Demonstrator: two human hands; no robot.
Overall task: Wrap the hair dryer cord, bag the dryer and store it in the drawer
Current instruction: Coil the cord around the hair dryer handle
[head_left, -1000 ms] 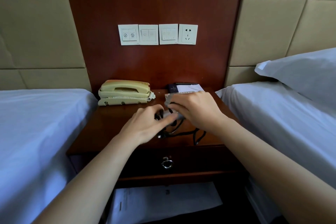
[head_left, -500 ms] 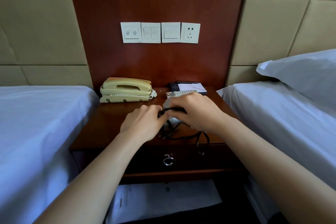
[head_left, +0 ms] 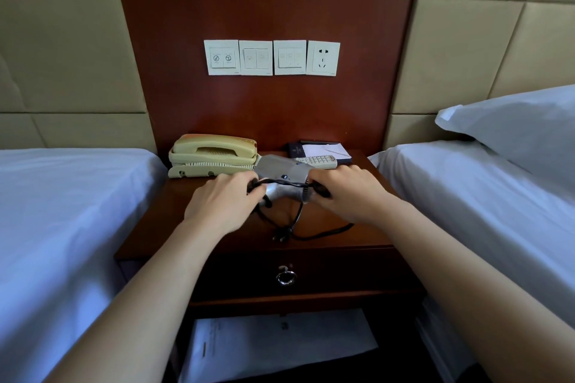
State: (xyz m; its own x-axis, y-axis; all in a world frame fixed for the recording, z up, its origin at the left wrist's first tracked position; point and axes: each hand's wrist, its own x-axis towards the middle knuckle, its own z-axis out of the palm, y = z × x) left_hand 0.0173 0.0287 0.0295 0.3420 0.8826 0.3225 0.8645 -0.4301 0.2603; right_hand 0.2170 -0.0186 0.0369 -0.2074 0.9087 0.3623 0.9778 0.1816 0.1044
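A silver-grey hair dryer (head_left: 281, 176) lies on the wooden nightstand (head_left: 174, 227) between my two hands. Its black cord (head_left: 323, 233) runs taut across the dryer body from hand to hand, with loose loops and the plug (head_left: 281, 237) trailing toward the front edge. My left hand (head_left: 225, 200) pinches the cord at the dryer's left end. My right hand (head_left: 351, 193) grips the cord at the dryer's right end. The drawer (head_left: 342, 270) below is closed, with a metal ring pull (head_left: 286, 277). No bag is in view.
A cream telephone (head_left: 211, 155) sits at the back left of the nightstand, a remote control (head_left: 317, 160) and a notepad (head_left: 323, 149) at the back right. Beds with white sheets flank both sides. Papers (head_left: 273, 342) lie on the shelf under the drawer.
My hands have moved apart, stretching a length of cord across the dryer, which is now uncovered and more visible. The loose cord loops have shifted on the nightstand.
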